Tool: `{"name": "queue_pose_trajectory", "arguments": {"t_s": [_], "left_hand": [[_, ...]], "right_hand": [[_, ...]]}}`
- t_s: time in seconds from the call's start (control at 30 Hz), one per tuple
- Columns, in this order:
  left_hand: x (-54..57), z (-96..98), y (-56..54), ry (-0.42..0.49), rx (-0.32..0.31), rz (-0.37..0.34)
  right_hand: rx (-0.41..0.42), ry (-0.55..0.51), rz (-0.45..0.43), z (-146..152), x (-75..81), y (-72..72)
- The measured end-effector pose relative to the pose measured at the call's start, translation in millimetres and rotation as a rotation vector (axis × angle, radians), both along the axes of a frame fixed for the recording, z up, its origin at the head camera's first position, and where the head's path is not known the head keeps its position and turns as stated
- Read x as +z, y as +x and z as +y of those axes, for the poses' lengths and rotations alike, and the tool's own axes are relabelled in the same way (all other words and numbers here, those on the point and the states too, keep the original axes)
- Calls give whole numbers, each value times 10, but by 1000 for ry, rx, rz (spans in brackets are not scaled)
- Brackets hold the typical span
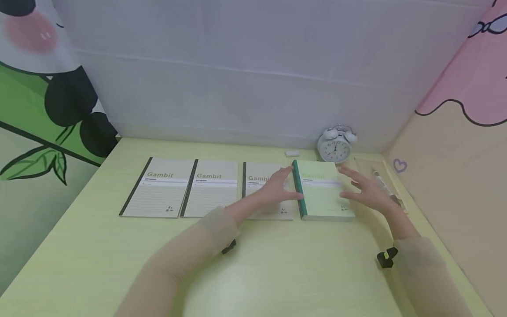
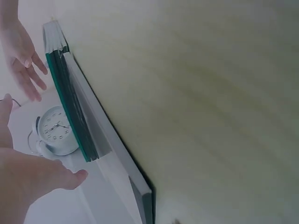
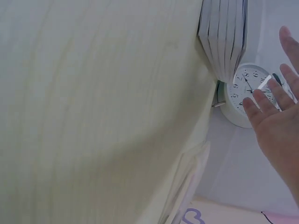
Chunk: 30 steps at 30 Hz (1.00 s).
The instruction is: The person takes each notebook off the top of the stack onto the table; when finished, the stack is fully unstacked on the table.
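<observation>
Left hand (image 2: 29,173) near notebooks (image 2: 69,105), contact unclear

Pale table (image 1: 305,264) — black-spined notebooks (image 1: 158,193), green-spined stack (image 1: 322,191), white block (image 1: 292,153), alarm clock (image 1: 334,147), tray (image 1: 363,164)

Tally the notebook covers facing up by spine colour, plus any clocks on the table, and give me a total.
Dark-spined covers: 3
Green-spined cover: 1
Alarm clock: 1
Total: 5

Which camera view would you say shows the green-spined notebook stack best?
The head view, where nearly the whole top cover of the notebook stack shows, with its green spine. The left wrist view shows mainly the spine side; the right wrist view shows mainly page edges.
</observation>
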State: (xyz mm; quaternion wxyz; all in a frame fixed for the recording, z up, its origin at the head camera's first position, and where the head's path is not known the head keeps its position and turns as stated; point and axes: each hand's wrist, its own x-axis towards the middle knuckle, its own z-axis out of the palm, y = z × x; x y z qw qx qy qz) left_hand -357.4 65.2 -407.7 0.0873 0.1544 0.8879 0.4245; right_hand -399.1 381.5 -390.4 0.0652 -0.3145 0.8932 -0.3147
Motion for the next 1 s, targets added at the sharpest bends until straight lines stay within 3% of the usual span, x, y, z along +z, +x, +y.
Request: {"name": "queue_pose_trajectory", "arguments": {"t_s": [0.37, 0.6, 1.0], "left_hand": [[-118, 149, -224, -191, 5, 10], [-142, 195, -279, -277, -43, 34], [-193, 196, -299, -311, -57, 4]], "right_hand": [[-30, 23, -145, 132, -107, -187], [-73, 154, -138, 164, -155, -230], [-87, 169, -169, 171, -233, -203]]}}
